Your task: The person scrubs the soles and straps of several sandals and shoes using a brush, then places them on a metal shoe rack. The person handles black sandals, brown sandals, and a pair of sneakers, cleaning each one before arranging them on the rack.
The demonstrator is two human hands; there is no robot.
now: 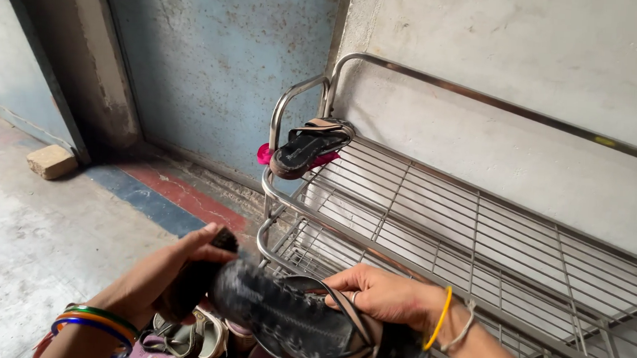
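Black sandal [289, 319] | left hand [183, 263] grips brush [197, 274]; right hand [381, 295] clasps sandal

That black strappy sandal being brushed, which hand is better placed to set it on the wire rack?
Probably the right hand: it grips the black strappy sandal beside the steel wire rack, while the left hand holds a dark brush.
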